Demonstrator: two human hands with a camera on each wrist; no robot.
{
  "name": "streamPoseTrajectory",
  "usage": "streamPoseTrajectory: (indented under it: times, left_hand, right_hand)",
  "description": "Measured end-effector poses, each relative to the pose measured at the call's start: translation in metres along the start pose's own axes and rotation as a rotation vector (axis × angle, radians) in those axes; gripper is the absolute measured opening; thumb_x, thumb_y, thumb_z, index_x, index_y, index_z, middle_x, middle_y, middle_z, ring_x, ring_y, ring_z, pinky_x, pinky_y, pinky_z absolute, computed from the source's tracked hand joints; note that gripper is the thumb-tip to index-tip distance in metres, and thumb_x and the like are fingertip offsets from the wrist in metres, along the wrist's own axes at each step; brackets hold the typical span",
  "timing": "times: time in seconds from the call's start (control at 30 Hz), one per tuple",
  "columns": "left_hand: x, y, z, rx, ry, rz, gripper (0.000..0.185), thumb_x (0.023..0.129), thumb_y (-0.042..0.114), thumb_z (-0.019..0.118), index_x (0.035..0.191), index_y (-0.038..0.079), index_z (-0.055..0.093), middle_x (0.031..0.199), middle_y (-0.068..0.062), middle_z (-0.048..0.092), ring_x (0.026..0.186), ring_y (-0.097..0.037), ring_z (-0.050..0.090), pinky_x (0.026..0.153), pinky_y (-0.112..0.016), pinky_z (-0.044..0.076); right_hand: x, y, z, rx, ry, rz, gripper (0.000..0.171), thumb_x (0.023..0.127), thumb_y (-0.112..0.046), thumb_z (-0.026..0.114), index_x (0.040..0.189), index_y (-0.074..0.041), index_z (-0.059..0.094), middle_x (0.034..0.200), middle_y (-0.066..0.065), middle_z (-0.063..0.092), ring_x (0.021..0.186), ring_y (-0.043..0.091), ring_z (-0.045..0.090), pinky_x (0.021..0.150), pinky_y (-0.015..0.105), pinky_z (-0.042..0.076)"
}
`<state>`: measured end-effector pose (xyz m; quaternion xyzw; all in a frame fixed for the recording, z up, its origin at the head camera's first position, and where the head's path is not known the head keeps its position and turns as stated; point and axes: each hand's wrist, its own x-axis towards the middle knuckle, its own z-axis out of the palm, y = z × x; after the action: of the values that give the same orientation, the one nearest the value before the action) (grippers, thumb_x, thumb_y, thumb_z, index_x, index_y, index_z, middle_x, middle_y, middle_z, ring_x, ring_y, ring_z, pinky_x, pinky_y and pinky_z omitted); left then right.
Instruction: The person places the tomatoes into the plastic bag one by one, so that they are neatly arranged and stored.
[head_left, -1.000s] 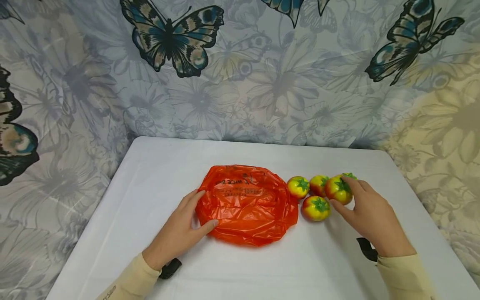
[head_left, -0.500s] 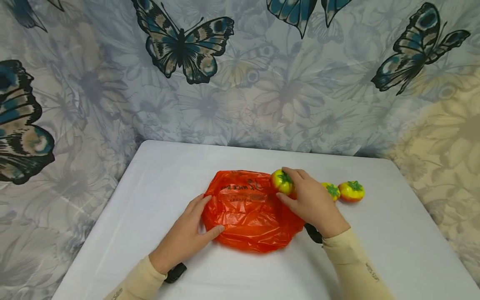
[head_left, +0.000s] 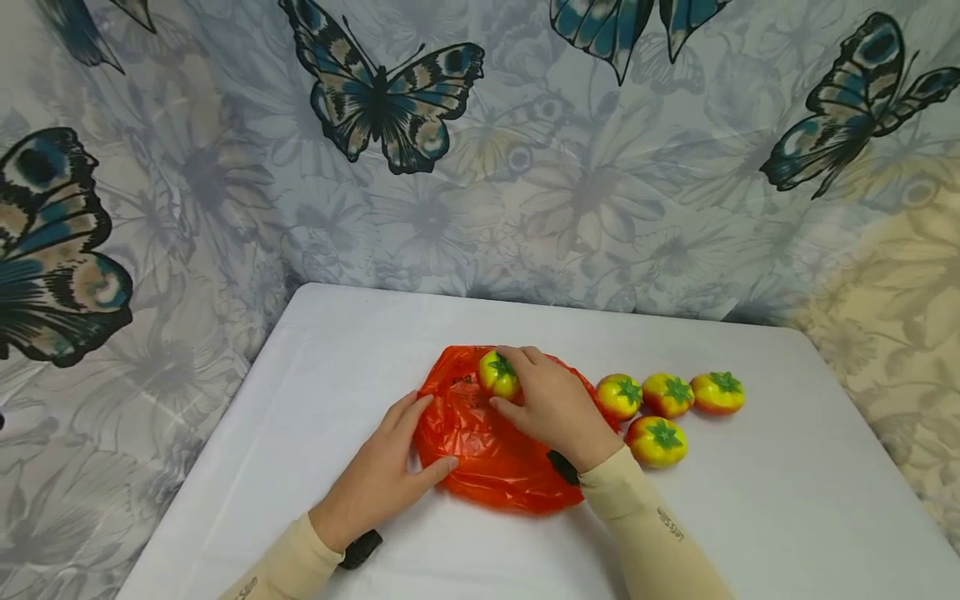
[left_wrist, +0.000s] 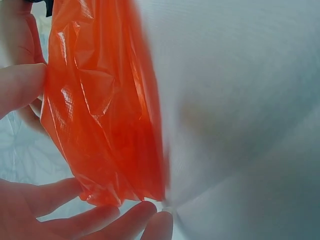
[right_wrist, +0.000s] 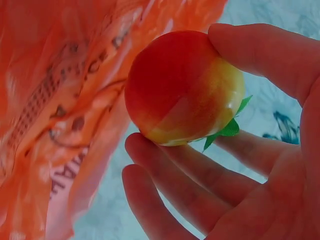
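Under right hand (head_left: 558, 408), bag (head_left: 480, 442) half-hidden

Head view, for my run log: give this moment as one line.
right hand: holds tomato over orange bag | left hand: rests on bag edge | four tomatoes on table

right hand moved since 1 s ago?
Yes. The right hand carried a tomato leftward, away from the loose tomatoes, and is now over the orange bag.
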<state>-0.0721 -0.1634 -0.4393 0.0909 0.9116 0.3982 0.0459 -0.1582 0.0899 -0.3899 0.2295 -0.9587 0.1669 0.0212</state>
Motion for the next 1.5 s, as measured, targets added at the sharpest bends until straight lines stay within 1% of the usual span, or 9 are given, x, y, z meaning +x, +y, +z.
streamPoseTrajectory:
  times: [0.17, 0.27, 0.5, 0.6, 0.87, 1.07, 1.3, 1.5]
  left_hand:
    - [-0.001, -0.002, 0.001, 0.016, 0.005, 0.007, 0.093, 0.096, 0.057, 0.078, 0.169, 0.017, 0.037, 0.177, -0.006, 0.031, 0.156, -0.03, 0.046, 0.124, -0.057, 0.045]
    - [-0.001, -0.002, 0.001, 0.019, 0.012, 0.015, 0.093, 0.096, 0.056, 0.078, 0.169, 0.016, 0.037, 0.176, -0.006, 0.032, 0.156, -0.03, 0.047, 0.124, -0.056, 0.045]
    - [-0.001, -0.004, 0.0, 0.033, 0.024, 0.023, 0.092, 0.096, 0.055, 0.079, 0.168, 0.016, 0.038, 0.176, -0.006, 0.033, 0.154, -0.03, 0.049, 0.123, -0.056, 0.047]
    - [-0.001, -0.004, 0.0, 0.049, 0.026, 0.024, 0.092, 0.096, 0.055, 0.079, 0.168, 0.016, 0.038, 0.175, -0.007, 0.034, 0.153, -0.03, 0.05, 0.123, -0.056, 0.047]
    - [0.0, -0.003, 0.001, 0.046, 0.013, 0.02, 0.093, 0.095, 0.056, 0.079, 0.168, 0.016, 0.038, 0.175, -0.009, 0.034, 0.154, -0.031, 0.048, 0.123, -0.057, 0.047]
    - [0.0, -0.001, 0.002, 0.045, 0.006, 0.014, 0.093, 0.095, 0.057, 0.079, 0.168, 0.016, 0.038, 0.176, -0.008, 0.033, 0.155, -0.031, 0.047, 0.123, -0.057, 0.046]
    - [0.001, -0.001, 0.002, 0.058, 0.004, 0.017, 0.094, 0.095, 0.058, 0.078, 0.169, 0.017, 0.037, 0.176, -0.007, 0.032, 0.155, -0.03, 0.047, 0.123, -0.057, 0.047]
    - [-0.001, -0.001, 0.002, 0.056, 0.001, 0.008, 0.094, 0.095, 0.058, 0.079, 0.169, 0.017, 0.037, 0.176, -0.007, 0.032, 0.155, -0.03, 0.047, 0.123, -0.057, 0.047]
  right_hand:
    - [0.007, -0.011, 0.013, 0.031, -0.043, 0.004, 0.072, 0.094, -0.038, 0.085, 0.156, -0.017, 0.054, 0.149, 0.011, 0.064, 0.124, 0.029, 0.07, 0.105, 0.052, 0.062]
    - [0.011, -0.015, 0.018, 0.037, -0.048, 0.004, 0.071, 0.094, -0.037, 0.085, 0.156, -0.017, 0.055, 0.15, 0.01, 0.063, 0.124, 0.028, 0.07, 0.105, 0.051, 0.062]
    - [0.017, -0.021, 0.026, 0.03, -0.054, -0.025, 0.07, 0.094, -0.035, 0.086, 0.155, -0.019, 0.056, 0.143, 0.008, 0.066, 0.118, 0.023, 0.071, 0.102, 0.047, 0.064]
    - [0.017, -0.022, 0.028, 0.035, -0.059, -0.029, 0.07, 0.094, -0.035, 0.086, 0.155, -0.02, 0.056, 0.142, 0.008, 0.066, 0.117, 0.023, 0.071, 0.102, 0.046, 0.064]
    - [0.018, -0.021, 0.031, 0.053, -0.088, 0.0, 0.07, 0.093, -0.033, 0.086, 0.155, -0.022, 0.055, 0.144, 0.006, 0.066, 0.119, 0.023, 0.07, 0.103, 0.047, 0.064]
    - [0.017, -0.02, 0.031, 0.057, -0.106, 0.014, 0.07, 0.094, -0.032, 0.086, 0.155, -0.021, 0.055, 0.145, 0.006, 0.065, 0.12, 0.024, 0.07, 0.104, 0.048, 0.063]
    - [0.018, -0.02, 0.033, 0.041, -0.128, 0.03, 0.073, 0.093, -0.03, 0.087, 0.157, -0.021, 0.054, 0.147, 0.008, 0.064, 0.124, 0.027, 0.069, 0.105, 0.05, 0.062]
    - [0.017, -0.022, 0.034, 0.061, -0.143, 0.043, 0.078, 0.092, -0.032, 0.088, 0.159, -0.022, 0.051, 0.15, 0.009, 0.063, 0.127, 0.029, 0.068, 0.106, 0.052, 0.061]
